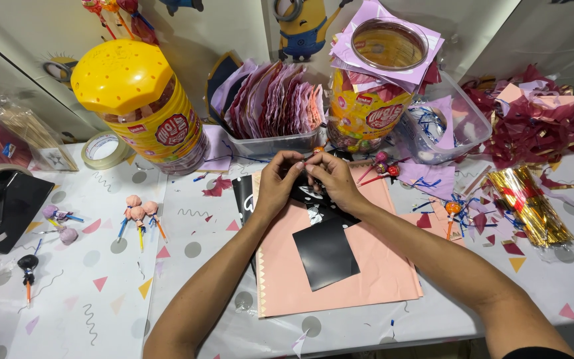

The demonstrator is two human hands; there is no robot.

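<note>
My left hand [276,181] and my right hand [332,178] meet over a stack of pink paper sheets [353,279] on the table. Both pinch a piece of black paper with white marks [311,195], held just above the stack; what it wraps is hidden by my fingers. A plain black paper square [325,251] lies flat on the pink sheets, nearer to me, touching neither hand.
A yellow-lidded candy jar [142,110] stands back left, an open candy jar [373,100] back right. A clear bin of purple papers [275,110] sits between them. Wrapped lollipops [139,214], a tape dispenser [1,203], gold twist ties [529,203] and red paper scraps [533,126] lie around.
</note>
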